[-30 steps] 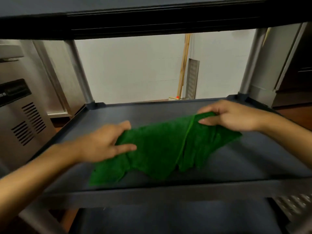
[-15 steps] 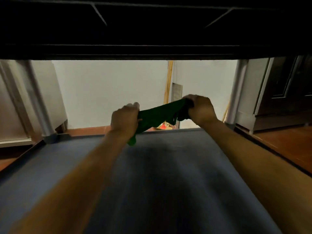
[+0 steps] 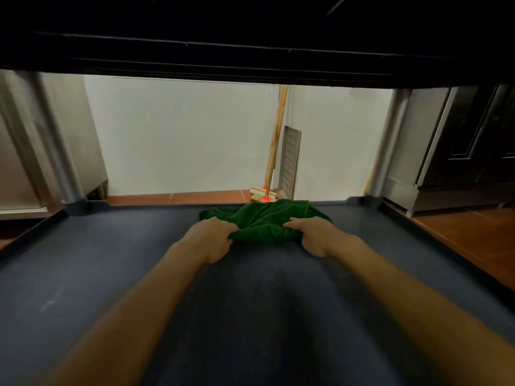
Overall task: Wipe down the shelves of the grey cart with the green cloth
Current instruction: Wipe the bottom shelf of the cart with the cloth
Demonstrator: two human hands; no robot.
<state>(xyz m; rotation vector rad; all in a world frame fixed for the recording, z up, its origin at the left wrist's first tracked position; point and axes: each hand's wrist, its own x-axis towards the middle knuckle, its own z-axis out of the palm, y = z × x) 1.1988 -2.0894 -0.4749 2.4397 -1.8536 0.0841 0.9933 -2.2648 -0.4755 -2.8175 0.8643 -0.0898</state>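
The green cloth (image 3: 267, 220) lies bunched on the grey cart's shelf (image 3: 111, 260), close to the far rim. My left hand (image 3: 211, 239) grips the cloth's near left edge. My right hand (image 3: 313, 235) grips its near right edge. Both arms stretch far in across the shelf. The underside of the shelf above (image 3: 250, 32) fills the top of the view, dark.
Grey cart posts stand at the far left corner (image 3: 60, 151) and far right corner (image 3: 388, 146). Behind the cart a broom (image 3: 269, 162) leans on the white wall, beside a vent panel (image 3: 291, 160). A dark cabinet (image 3: 468, 140) stands right, over red floor tiles.
Both hands lifted the spread cloth off the shelf's front, carried it stretched in the air, then set it down bunched at the far rim. My head moved in under the upper shelf.
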